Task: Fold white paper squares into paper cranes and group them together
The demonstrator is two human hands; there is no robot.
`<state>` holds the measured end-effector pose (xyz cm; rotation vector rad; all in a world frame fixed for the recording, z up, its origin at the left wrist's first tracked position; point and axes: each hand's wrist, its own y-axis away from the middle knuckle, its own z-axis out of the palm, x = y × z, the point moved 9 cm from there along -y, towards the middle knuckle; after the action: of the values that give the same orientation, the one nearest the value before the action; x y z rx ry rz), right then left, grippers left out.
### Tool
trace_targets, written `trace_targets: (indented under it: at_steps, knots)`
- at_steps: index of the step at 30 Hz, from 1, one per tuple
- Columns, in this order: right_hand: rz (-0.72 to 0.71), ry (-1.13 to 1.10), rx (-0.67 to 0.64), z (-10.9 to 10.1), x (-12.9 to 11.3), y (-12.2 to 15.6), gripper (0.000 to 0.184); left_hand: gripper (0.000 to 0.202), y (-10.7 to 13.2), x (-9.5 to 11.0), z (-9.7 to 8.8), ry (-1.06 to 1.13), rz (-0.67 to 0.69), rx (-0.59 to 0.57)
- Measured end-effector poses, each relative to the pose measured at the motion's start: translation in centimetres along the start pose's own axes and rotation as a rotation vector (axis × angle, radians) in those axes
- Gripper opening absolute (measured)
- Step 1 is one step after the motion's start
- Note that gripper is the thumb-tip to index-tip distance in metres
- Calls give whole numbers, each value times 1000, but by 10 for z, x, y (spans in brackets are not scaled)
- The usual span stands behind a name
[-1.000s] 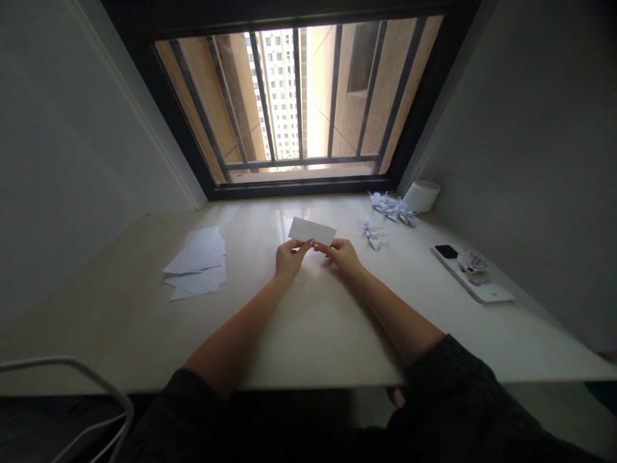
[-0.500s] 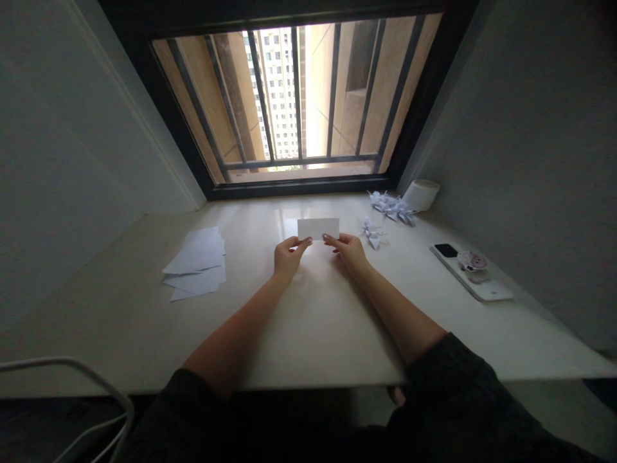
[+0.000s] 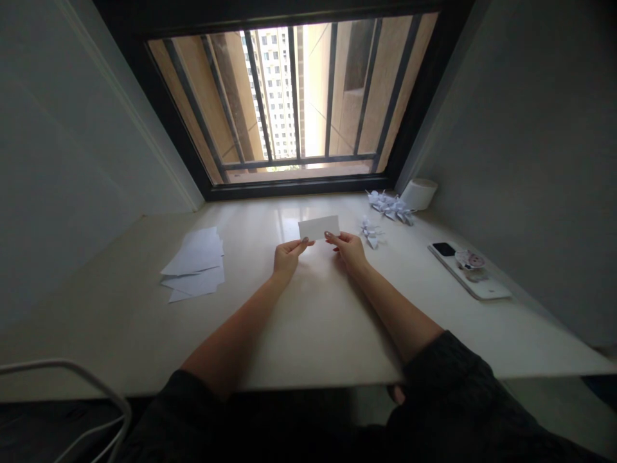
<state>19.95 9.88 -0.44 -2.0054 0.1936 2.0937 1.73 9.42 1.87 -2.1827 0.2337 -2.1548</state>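
I hold a small white folded paper rectangle [image 3: 319, 227] just above the pale tabletop [image 3: 308, 321], near the window. My left hand [image 3: 288, 254] pinches its lower left corner between thumb and fingertips. Its lower right corner is pinched by my right hand [image 3: 349, 249]. The paper is held almost level, long side across. A folded paper crane [image 3: 370, 233] lies just right of my right hand.
A loose stack of white sheets [image 3: 195, 265] lies at the left. Several more paper cranes [image 3: 391, 206] and a white cylinder [image 3: 420, 193] sit at the back right. A white phone [image 3: 470, 271] with a round sticker lies at the right. A barred window [image 3: 294, 96] faces me.
The paper was tilted with its left end higher; it has been turned to nearly level. Both hands moved apart to its lower corners.
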Motion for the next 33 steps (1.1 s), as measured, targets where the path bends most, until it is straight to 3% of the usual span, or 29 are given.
trace_targets:
  at_steps: [6,11,14,17,20,24,28,33]
  knots:
    - [-6,15,15,-1,3,-2,44,32,-1,-3,4,14,6,-71]
    - [-34,50,-8,2,6,-2,44,34,-1,-6,1,-32,18,-36]
    - [-183,187,66,-3,-9,1,55,34,-1,-4,-3,-85,45,11]
    - [-483,431,163,-5,-43,15,77,33,-1,-4,-8,-134,59,61]
    - [-695,717,116,10,-66,29,66,31,0,-1,-10,-203,89,81]
    - [-771,885,103,18,-74,37,57,30,1,2,-8,-306,134,74]
    - [-803,919,117,18,-77,42,41,30,0,2,-10,-378,134,100]
    - [-741,792,119,14,-78,40,24,29,-1,4,-16,-341,136,148]
